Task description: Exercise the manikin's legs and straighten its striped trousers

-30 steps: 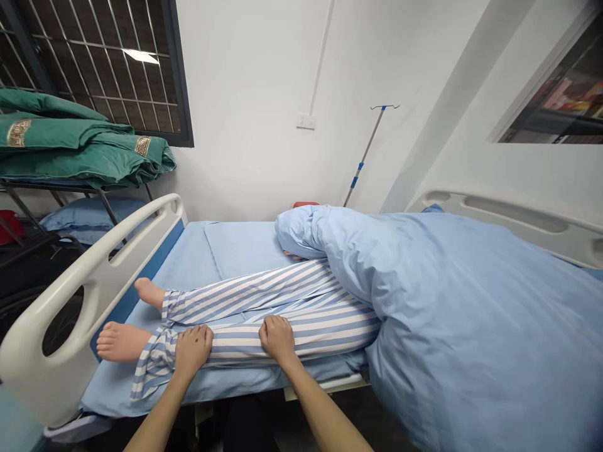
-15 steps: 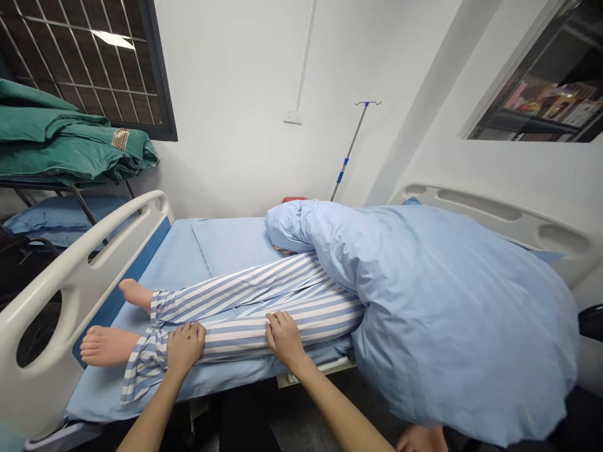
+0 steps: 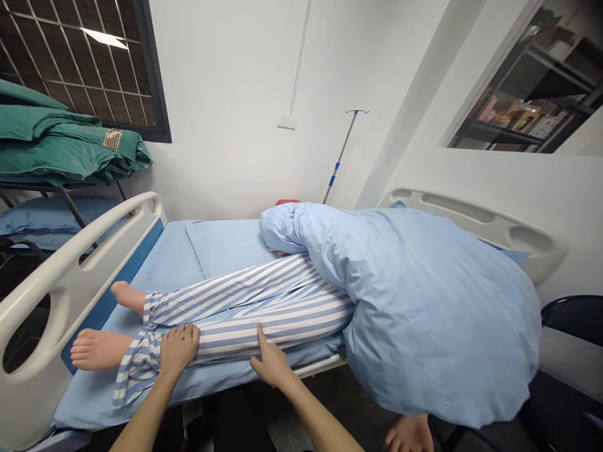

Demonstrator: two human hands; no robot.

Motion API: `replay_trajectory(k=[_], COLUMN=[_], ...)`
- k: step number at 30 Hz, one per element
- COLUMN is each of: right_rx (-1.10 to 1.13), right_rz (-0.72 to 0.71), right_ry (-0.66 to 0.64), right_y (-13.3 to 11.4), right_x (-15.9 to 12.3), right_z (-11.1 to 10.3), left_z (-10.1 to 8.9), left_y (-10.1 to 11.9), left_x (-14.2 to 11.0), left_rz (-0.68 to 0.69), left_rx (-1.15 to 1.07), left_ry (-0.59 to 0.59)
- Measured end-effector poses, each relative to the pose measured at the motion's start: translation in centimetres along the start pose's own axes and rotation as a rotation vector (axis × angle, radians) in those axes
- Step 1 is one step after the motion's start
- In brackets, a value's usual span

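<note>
A figure lies on the bed in blue-and-white striped pyjama trousers (image 3: 264, 317), with two bare feet at the left. The nearer foot (image 3: 100, 349) lies close to my left hand (image 3: 179, 348), which grips the nearer trouser leg just above the ankle. My right hand (image 3: 272, 363) sits at the leg's near side, index finger raised and touching the cloth. A pale blue quilt (image 3: 424, 307) hides the figure's upper body and hangs over the bed's near edge.
A white bed rail (image 3: 70, 276) stands beyond the feet, with another (image 3: 475, 229) past the quilt. Another person's hand (image 3: 409, 433) shows below the quilt. Green folded blankets (image 3: 61, 141) lie on a rack, and a drip stand (image 3: 340, 157) stands by the wall.
My right hand has loosened from the trouser leg, leaving its index finger extended. The view has turned right, and another person's hand now shows below the quilt.
</note>
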State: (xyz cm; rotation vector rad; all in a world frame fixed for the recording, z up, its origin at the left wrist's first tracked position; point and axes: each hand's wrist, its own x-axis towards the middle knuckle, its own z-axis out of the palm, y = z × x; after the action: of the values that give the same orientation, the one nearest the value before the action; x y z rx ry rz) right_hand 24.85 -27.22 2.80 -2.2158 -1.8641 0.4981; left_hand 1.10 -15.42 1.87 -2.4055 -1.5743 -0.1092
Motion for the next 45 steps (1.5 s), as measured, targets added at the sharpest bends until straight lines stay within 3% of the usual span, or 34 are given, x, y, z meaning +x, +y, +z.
replay_trajectory(k=[5,10,18,30,41,45], right_rx=[0.402,0.777,0.998,1.101,1.057,0.924], right_rz=[0.008,0.143,0.212,0.217,0.206,0.198], right_ry=[-0.124,-0.318,-0.286,-0.298,-0.297,-0.245], right_y=[0.4,-0.2,-0.9,-0.9,-0.8,-0.6], right_x=[0.9,1.3,1.0,0.3,-0.8,-1.2], right_z=[-1.3,-1.3,0.5,0.2,0.7,0.7], left_z=[0.4,0.4,-0.1,0.0,1.1,0.9], left_y=[-0.1,-0.2,0.0,0.0,-0.5,-0.7], left_x=[0.1,0.1,0.1,0.1,0.1,0.3], left_rz=[0.009,0.005,-0.005,-0.006,0.036,0.061], left_rx=[0.002,0.008,0.004,-0.005,0.004,-0.004], left_ry=[0.001,-0.028,-0.046,-0.039,-0.002,-0.058])
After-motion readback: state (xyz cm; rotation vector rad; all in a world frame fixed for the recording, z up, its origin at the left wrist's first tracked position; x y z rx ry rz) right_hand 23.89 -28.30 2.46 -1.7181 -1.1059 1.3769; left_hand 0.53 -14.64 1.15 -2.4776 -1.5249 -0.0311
